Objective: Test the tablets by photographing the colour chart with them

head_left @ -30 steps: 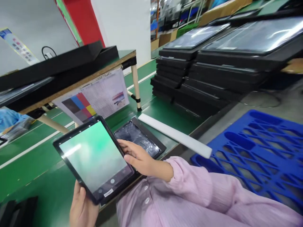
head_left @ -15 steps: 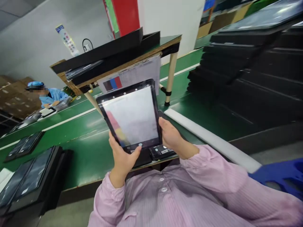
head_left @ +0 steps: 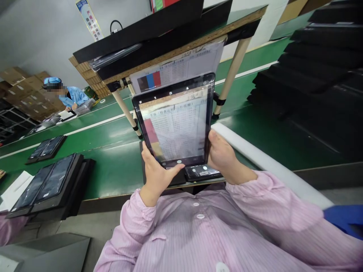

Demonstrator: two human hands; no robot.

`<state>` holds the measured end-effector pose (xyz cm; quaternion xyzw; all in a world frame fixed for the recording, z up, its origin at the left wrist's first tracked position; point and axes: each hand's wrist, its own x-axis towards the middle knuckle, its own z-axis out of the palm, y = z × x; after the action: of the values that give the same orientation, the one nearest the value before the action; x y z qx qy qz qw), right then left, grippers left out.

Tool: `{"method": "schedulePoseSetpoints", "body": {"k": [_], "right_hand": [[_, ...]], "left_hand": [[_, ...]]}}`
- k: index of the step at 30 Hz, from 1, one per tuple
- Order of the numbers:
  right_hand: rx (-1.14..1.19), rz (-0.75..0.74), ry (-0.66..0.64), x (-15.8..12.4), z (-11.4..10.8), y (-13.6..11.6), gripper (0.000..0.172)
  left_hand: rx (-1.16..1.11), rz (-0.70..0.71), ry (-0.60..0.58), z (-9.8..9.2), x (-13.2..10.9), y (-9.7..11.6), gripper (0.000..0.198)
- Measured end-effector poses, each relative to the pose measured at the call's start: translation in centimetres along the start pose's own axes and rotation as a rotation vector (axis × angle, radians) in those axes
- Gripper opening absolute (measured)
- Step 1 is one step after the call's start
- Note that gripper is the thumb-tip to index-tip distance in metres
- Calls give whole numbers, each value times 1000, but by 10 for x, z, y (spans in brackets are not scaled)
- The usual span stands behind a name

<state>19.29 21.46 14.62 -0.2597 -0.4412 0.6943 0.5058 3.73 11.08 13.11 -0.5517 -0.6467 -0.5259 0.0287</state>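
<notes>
A black-framed tablet [head_left: 177,124] is held up in front of me, its screen showing a camera picture of printed text and colour blocks. My left hand [head_left: 160,172] grips its lower left corner, with the thumb lying along the bottom edge. On the right edge, my right hand [head_left: 224,153] is closed around the lower side. Behind the tablet hangs a printed sheet [head_left: 181,70] with black, blue and red blocks, under a raised shelf [head_left: 181,47]. Below the tablet, near the bench edge, lies another dark device [head_left: 202,173] in a tray, partly hidden.
Trays with wrapped tablets [head_left: 53,181] are stacked at left beside white paper [head_left: 18,189]. A long white foam roll [head_left: 269,166] lies at right, before tall stacks of black trays [head_left: 320,79]. A co-worker in blue [head_left: 73,96] sits across the green bench [head_left: 116,166].
The view has shifted, so the tablet and shelf appear further right. The tablet's screen has gone from a blurred whitish picture to sharp printed text. Both hands keep their hold.
</notes>
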Motion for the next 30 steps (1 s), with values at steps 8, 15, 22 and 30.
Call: {"method": "schedulePoseSetpoints", "body": {"k": [8,15,22,30], "right_hand": [[-53,-20,-13,2,-3,3,66],[-248,-132,-126,-9,-6,-10,72],[-811,-581,-280,-13,-1,-66,71],[-933,-612,-232,-5,-13,-64,67]], "left_hand": [[-28,-20,7,0,-3,-2,128],[-785,-435,-59,-14,8,-15,69],[-1064,-643,-106,-6,1,-13,61],[-1062,-732,-4,-6,-12,-4,65]]}}
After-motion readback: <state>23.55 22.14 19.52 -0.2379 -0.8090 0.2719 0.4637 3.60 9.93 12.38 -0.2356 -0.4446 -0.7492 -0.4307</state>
